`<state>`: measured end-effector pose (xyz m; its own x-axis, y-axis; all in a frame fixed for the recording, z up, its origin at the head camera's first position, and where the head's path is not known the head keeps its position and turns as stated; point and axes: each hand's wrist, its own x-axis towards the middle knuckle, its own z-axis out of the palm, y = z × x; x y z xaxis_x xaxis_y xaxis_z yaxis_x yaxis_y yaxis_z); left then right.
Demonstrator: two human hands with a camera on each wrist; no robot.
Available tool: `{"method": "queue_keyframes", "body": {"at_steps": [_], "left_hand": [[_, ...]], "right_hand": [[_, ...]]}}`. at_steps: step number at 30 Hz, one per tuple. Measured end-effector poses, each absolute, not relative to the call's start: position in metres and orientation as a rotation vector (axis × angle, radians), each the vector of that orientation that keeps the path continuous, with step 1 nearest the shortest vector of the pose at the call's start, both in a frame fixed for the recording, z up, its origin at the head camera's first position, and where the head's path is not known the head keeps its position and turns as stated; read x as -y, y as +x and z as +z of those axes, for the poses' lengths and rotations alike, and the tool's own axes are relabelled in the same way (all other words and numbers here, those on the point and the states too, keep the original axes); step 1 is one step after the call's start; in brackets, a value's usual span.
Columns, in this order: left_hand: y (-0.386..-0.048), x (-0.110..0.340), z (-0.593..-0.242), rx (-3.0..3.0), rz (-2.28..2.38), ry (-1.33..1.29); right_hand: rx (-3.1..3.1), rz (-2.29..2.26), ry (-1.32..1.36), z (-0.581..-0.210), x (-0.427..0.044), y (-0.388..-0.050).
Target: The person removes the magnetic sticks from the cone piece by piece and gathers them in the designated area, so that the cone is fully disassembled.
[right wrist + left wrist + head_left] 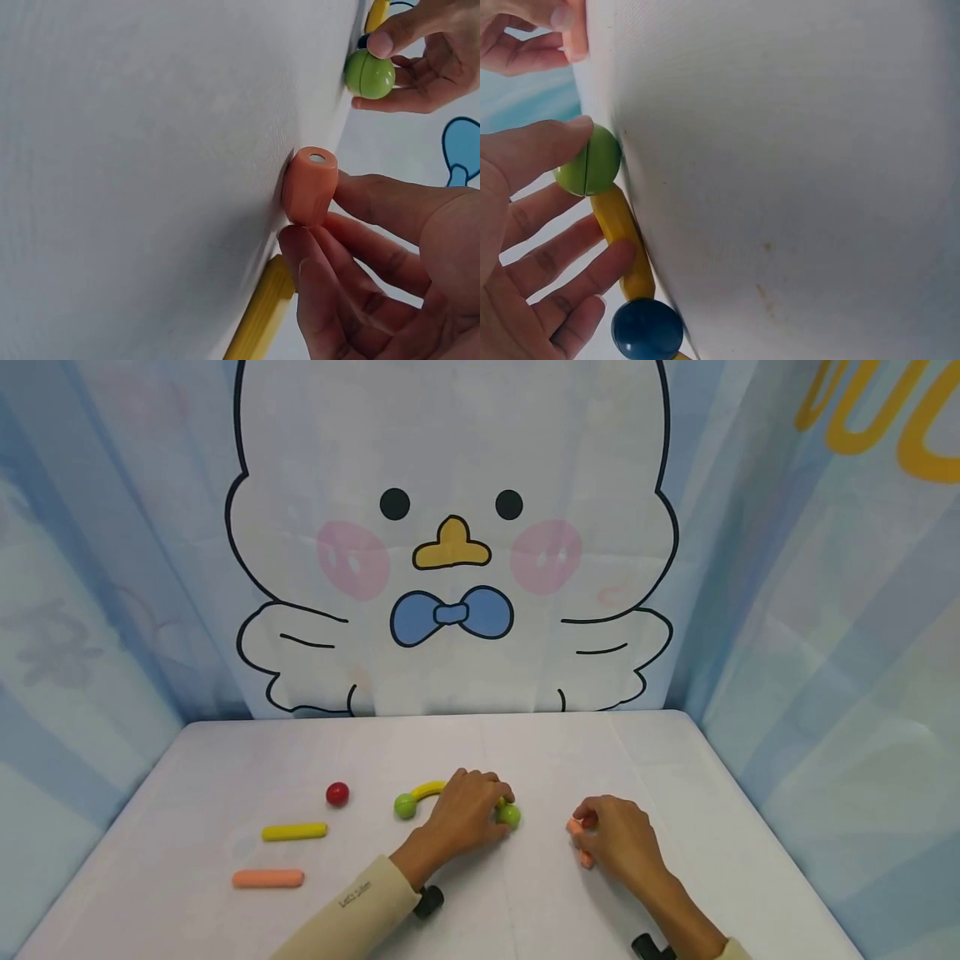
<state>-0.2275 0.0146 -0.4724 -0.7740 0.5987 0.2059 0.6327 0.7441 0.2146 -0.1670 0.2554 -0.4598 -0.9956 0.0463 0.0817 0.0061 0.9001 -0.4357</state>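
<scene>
My left hand (468, 810) pinches a green ball (589, 161) between thumb and fingers. That ball ends a row on the table: a yellow stick (622, 240) joins it to a blue ball (646, 330). In the head view, a curved yellow stick (429, 789) and another green ball (405, 806) show at the row's other end; my left hand covers its middle. To the right, my right hand (618, 843) pinches an orange stick (310, 186) with a silvery spot on its end. Beside those fingers lies a yellow stick (259, 311), mostly hidden in the head view.
On the table's left lie a red ball (337, 794), a straight yellow stick (294, 832) and an orange stick (267, 879). A white cloth covers the table (187, 793). Behind it hangs a curtain (450, 677) with a cartoon duck.
</scene>
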Motion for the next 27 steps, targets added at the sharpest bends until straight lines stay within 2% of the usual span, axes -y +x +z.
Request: {"method": "queue_keyframes", "body": {"at_steps": [27], "left_hand": [[-0.225,0.003,-0.472,2.914,-0.684,-1.170]], "right_hand": [[2.878,0.753,0.054,-0.460,-0.225,-0.178]]}}
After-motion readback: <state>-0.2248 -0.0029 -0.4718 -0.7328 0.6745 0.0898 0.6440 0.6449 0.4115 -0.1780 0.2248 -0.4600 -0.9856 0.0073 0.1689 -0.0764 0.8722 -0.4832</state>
